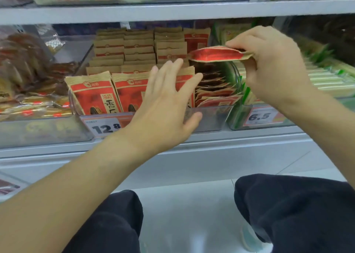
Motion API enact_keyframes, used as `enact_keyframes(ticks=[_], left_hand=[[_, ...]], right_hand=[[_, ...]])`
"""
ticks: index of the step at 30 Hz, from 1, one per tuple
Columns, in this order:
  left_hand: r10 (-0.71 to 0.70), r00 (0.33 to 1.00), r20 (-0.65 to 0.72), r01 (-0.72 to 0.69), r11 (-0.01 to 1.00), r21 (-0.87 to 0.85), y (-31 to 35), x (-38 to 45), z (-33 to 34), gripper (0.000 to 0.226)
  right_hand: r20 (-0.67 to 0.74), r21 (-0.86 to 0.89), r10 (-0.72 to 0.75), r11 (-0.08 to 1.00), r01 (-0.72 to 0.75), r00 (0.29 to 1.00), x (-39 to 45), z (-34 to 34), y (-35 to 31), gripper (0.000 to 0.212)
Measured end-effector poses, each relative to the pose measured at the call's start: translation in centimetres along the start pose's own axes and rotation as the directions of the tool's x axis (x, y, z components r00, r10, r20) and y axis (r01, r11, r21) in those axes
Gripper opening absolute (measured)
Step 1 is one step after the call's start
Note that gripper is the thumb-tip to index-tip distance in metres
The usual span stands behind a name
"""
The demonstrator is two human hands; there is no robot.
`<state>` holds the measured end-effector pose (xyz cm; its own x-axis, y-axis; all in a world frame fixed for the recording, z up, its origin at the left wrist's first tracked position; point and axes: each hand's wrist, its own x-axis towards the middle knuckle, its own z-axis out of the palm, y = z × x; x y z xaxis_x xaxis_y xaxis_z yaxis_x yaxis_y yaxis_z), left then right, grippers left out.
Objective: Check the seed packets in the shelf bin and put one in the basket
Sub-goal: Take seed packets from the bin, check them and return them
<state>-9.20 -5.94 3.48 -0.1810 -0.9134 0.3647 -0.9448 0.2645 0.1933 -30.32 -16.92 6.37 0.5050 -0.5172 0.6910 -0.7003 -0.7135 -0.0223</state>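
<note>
**Seed packet lifted out, basket nowhere in sight**

Seed packet [218, 54] is up in my right hand [272, 64], pinched by its right end between thumb below and fingers above, lying nearly flat above the right side of the clear shelf bin [207, 118]. My left hand [165, 106] is spread with straight fingers against the front row of upright packets [92, 95], gripping nothing, more steadying them than taking one.

From the head view, which is all I have, the packet looks light: it holds level from one end with only a slight sag. The kraft paper seems stiff enough to crease rather than flop, and not slippery, so I judge an edge pinch will do, though seeds inside may shift. Squeezing the belly risks crushing them; the sealed end is the safer hold.

A price tag [104, 127] sits below the bin. No basket shows here.
</note>
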Motion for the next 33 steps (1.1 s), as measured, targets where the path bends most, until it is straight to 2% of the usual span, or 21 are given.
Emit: enact_keyframes(ticks=[2,5,9,12,14,16,19,25,28,30,33], left_hand=[[0.03,0.998,0.048,-0.034,0.996,0.085,0.0,0.0,0.5,0.071],[0.017,0.997,0.08,-0.027,0.992,0.127,0.0,0.0,0.9,0.072],[0.011,0.999,0.05,-0.019,0.988,0.153,-0.2,0.1,1.0,0.064],[0.006,0.999,0.042,-0.013,0.987,0.158,-0.5,0.1,1.1,0.062],[0.016,0.999,0.035,-0.022,0.988,0.156,-0.6,0.1,1.2,0.061],[0.019,0.999,0.031,-0.024,0.988,0.155,-0.7,0.2,1.3,0.06],[0.022,0.999,0.031,-0.027,0.987,0.156,-0.7,0.3,1.5,0.06],[0.027,0.999,0.028,-0.03,0.991,0.134,-0.8,0.4,1.5,0.058],[0.029,0.999,0.02,-0.031,0.991,0.128,-0.8,0.4,1.6,0.059],[0.027,0.999,0.021,-0.029,0.993,0.115,-0.8,0.4,1.6,0.059],[0.029,0.999,0.021,-0.031,0.995,0.096,-0.8,0.4,1.6,0.058]], right_hand=[[0.076,-0.057,0.043,0.998,-0.038,0.996,0.8,1.3,0.3,0.045],[0.117,-0.145,0.11,0.985,-0.093,0.987,1.9,3.2,0.6,0.051],[0.112,-0.211,0.197,0.963,-0.171,0.974,3.5,3.9,-0.3,0.038],[0.041,-0.27,0.18,0.949,-0.163,0.983,3.6,3.7,-0.3,0.032],[0.046,-0.281,0.152,0.95,-0.133,0.987,3.2,3.9,-0.2,0.037],[0.123,-0.265,0.161,0.956,-0.124,0.979,3.5,4.3,-0.5,0.041],[0.216,-0.298,0.262,0.935,-0.192,0.94,5.2,4.9,-0.7,0.031],[0.274,-0.364,0.324,0.906,-0.214,0.905,7.1,4.8,-0.9,0.024],[0.335,-0.35,0.324,0.915,-0.202,0.885,6.6,6.3,-1.6,0.036],[0.425,-0.314,0.34,0.925,-0.215,0.839,7.1,7.7,-1.3,0.045],[0.484,-0.269,0.343,0.934,-0.236,0.805,8.5,8.7,-0.5,0.039]])
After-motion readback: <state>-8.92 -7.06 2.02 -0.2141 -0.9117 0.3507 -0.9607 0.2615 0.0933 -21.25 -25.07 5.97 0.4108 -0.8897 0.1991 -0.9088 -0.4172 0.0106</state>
